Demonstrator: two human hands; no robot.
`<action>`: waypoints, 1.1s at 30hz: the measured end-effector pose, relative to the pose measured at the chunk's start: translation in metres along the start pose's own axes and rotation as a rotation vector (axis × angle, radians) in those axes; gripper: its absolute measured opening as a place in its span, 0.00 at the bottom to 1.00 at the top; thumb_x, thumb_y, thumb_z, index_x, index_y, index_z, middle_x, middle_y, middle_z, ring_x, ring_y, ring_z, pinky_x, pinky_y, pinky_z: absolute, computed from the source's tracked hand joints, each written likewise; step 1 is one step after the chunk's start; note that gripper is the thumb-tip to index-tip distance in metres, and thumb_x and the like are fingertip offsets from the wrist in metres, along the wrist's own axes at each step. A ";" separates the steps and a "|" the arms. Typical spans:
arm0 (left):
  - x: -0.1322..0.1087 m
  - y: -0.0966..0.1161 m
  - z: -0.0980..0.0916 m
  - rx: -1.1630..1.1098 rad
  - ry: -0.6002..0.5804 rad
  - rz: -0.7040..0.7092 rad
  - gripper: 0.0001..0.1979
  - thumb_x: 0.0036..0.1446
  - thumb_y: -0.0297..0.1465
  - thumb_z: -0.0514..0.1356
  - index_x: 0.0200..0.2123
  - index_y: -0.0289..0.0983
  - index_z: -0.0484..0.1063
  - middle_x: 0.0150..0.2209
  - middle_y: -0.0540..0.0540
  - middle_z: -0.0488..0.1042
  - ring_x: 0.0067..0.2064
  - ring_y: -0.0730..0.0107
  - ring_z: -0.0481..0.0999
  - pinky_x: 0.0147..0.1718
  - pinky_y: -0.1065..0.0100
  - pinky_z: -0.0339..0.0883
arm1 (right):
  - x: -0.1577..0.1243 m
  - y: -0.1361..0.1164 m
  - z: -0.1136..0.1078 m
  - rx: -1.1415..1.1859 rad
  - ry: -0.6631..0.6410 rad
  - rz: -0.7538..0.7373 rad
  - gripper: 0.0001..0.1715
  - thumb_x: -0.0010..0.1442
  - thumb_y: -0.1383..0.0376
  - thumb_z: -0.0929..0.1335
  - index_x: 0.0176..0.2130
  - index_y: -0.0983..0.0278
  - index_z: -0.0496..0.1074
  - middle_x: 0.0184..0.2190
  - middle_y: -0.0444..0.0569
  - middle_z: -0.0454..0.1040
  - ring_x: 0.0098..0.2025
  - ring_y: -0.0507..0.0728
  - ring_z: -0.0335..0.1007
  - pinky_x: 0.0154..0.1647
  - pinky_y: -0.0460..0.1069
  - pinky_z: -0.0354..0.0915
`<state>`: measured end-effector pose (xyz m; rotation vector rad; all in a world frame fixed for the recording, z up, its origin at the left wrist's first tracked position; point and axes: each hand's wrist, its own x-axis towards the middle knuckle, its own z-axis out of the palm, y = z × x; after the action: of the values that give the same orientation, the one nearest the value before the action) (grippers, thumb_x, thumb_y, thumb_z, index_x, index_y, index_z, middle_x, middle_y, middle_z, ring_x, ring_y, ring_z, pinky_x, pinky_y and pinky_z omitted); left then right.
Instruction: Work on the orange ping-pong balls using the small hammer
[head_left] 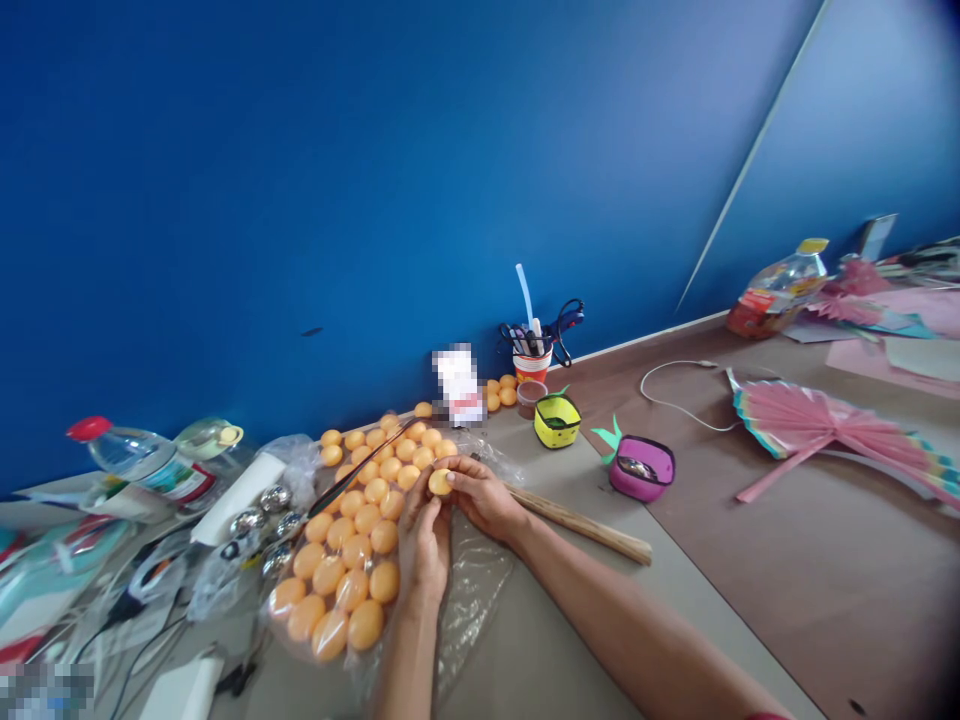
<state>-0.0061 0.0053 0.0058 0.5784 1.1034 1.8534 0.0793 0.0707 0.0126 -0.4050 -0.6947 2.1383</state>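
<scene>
1. A yellow-orange ball [440, 482] is grasped between the fingertips of both hands, above the bench [577, 620].
2. By the left grip [424, 545], the ball is held from the near side, with the thumb raised against it.
3. By the right grip [484, 497], it is pinched from the right, with the fingers bent over toward the left hand.
4. Just left of the hands, many orange balls [356, 550] are packed in a clear plastic bag, with a thin dark stick [360, 468] laid across it.
5. Under the right forearm, a wooden stick [592, 523] is partly covered.
6. Beyond it, a yellow basket [557, 430] and a purple basket [639, 486] are placed near each other; shiny contents are seen in the purple one.
7. Behind these, pens are gathered in a cup [532, 364] near the blue wall [375, 200].
8. Farther left, silvery balls [276, 498] are set near a red-capped bottle [146, 460], tilted over.
9. At far right, a pink pleated fan [817, 425] is spread out.
</scene>
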 end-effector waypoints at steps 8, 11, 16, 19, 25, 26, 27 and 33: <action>0.000 0.001 0.002 0.004 0.021 -0.001 0.21 0.48 0.32 0.68 0.48 0.41 0.79 0.50 0.43 0.81 0.52 0.59 0.78 0.51 0.63 0.71 | -0.001 0.000 0.002 -0.045 0.005 -0.009 0.19 0.41 0.61 0.81 0.33 0.65 0.79 0.30 0.44 0.78 0.33 0.52 0.71 0.39 0.47 0.66; 0.000 0.002 0.003 0.002 0.016 -0.005 0.23 0.47 0.30 0.67 0.50 0.40 0.78 0.50 0.43 0.80 0.51 0.60 0.78 0.51 0.63 0.71 | -0.002 0.001 0.001 -0.068 -0.006 -0.011 0.18 0.42 0.60 0.81 0.33 0.64 0.79 0.30 0.44 0.78 0.33 0.52 0.71 0.40 0.47 0.65; 0.000 0.002 0.005 0.022 0.021 0.010 0.24 0.46 0.31 0.67 0.50 0.39 0.77 0.49 0.42 0.81 0.51 0.57 0.79 0.53 0.59 0.71 | -0.001 0.003 -0.001 -0.082 -0.003 -0.014 0.20 0.43 0.58 0.81 0.34 0.64 0.78 0.30 0.44 0.78 0.33 0.52 0.70 0.40 0.48 0.65; 0.000 0.000 0.005 0.028 0.026 0.010 0.24 0.45 0.30 0.67 0.49 0.39 0.77 0.46 0.44 0.81 0.51 0.58 0.78 0.53 0.61 0.70 | 0.000 0.004 -0.001 -0.077 0.001 -0.009 0.21 0.43 0.58 0.81 0.35 0.64 0.78 0.30 0.44 0.78 0.33 0.52 0.70 0.40 0.48 0.65; 0.001 -0.002 0.004 0.025 0.046 0.017 0.24 0.44 0.29 0.67 0.48 0.39 0.76 0.45 0.44 0.81 0.50 0.59 0.79 0.53 0.61 0.69 | 0.001 0.003 -0.002 -0.067 0.008 -0.013 0.22 0.42 0.58 0.82 0.35 0.64 0.78 0.29 0.43 0.78 0.33 0.52 0.71 0.40 0.47 0.64; 0.001 -0.002 0.004 0.021 0.044 0.014 0.24 0.43 0.29 0.68 0.48 0.39 0.76 0.44 0.44 0.81 0.50 0.60 0.79 0.52 0.61 0.69 | 0.002 0.003 -0.002 -0.075 0.005 -0.014 0.22 0.42 0.57 0.81 0.35 0.64 0.78 0.29 0.43 0.78 0.33 0.52 0.71 0.40 0.47 0.64; 0.001 -0.001 0.005 0.016 0.041 0.012 0.24 0.43 0.29 0.68 0.47 0.39 0.76 0.44 0.44 0.81 0.49 0.60 0.79 0.52 0.62 0.70 | 0.002 0.003 -0.003 -0.084 0.001 -0.014 0.22 0.42 0.57 0.81 0.35 0.64 0.78 0.29 0.43 0.77 0.33 0.52 0.71 0.39 0.48 0.64; 0.001 0.000 0.005 0.015 0.045 0.010 0.23 0.42 0.31 0.71 0.45 0.39 0.77 0.45 0.44 0.81 0.50 0.60 0.79 0.55 0.60 0.68 | 0.003 0.001 -0.006 -0.114 -0.003 -0.019 0.19 0.45 0.57 0.80 0.36 0.62 0.79 0.30 0.44 0.77 0.34 0.54 0.72 0.41 0.50 0.66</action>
<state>-0.0029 0.0087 0.0088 0.5541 1.1467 1.8763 0.0798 0.0745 0.0072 -0.4552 -0.8217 2.0881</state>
